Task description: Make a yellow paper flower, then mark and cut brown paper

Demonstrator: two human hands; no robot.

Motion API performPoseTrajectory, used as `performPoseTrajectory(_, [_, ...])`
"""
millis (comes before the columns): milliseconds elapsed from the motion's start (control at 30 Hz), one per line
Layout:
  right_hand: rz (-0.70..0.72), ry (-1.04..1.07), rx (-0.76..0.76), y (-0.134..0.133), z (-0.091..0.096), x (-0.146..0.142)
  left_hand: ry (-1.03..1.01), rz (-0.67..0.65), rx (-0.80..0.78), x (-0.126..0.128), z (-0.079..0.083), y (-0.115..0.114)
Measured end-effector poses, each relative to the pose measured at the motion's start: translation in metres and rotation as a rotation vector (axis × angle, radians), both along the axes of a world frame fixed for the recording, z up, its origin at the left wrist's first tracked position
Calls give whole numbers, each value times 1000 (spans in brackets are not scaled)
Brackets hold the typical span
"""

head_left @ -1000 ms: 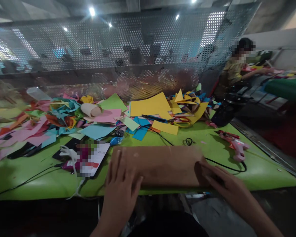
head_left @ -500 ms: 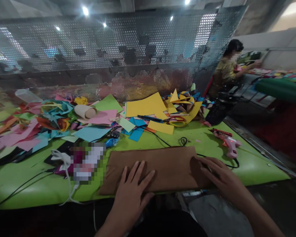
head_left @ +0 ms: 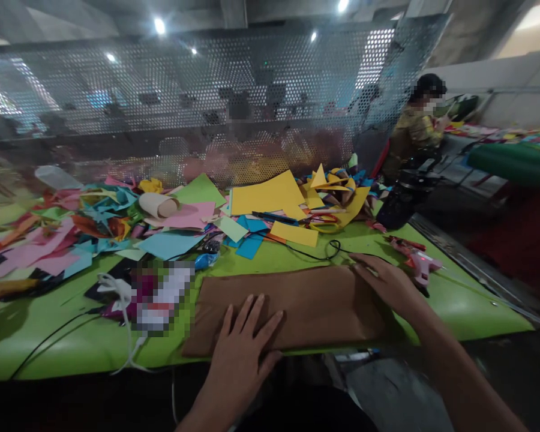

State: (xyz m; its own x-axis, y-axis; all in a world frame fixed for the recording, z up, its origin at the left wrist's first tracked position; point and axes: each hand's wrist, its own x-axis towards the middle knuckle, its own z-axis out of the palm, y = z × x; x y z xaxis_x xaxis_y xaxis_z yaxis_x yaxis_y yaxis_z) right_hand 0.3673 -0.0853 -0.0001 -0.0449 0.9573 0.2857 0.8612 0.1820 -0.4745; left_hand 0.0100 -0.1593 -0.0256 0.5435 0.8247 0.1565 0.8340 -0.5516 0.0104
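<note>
A brown folded sheet [head_left: 315, 306] lies lengthwise along the front of the green table; whether it is cloth or paper I cannot tell. My left hand [head_left: 247, 342] rests flat on its left half, fingers spread. At the sheet's far right corner is my right hand [head_left: 384, 282], with fingers stretched out over the edge and no grip visible. Just right of that hand lies a pink glue gun [head_left: 423, 264], its handle partly near my fingers. Behind the sheet a black cord [head_left: 306, 255] runs across the table.
Coloured paper scraps [head_left: 54, 240] pile up along the back, with a yellow sheet [head_left: 265, 195], a box cutter [head_left: 276, 217] and scissors [head_left: 324, 223]. White cable [head_left: 121, 294] lies at left. A dark bottle [head_left: 400, 198] stands back right. Another person [head_left: 418, 129] sits beyond.
My right hand has moved up from the sheet's right side to its far right corner. My left hand has stayed in place on the sheet.
</note>
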Motion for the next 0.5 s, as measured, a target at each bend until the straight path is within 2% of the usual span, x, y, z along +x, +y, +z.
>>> performPoseTrajectory(100, [-51,11,52,-19,7,-4,-4,-6,-1,0,-1,1])
performPoseTrajectory(200, [-89,-45,211,-44,15,-13,-4,-18,-6,-1,-1,1])
performPoseTrajectory(233, [-76,-72,265,-51,17,-18,-1,-18,-10,-1,0,1])
performPoseTrajectory(300, [64,-116,304,-61,17,-29,4,-15,-17,-1,0,0])
performPoseTrajectory(400, [333,-208,163,-64,6,-47,4,-7,-30,0,2,-1])
performPoseTrajectory(500, [384,-315,-1,-58,-13,-57,6,-2,-52,0,3,-1])
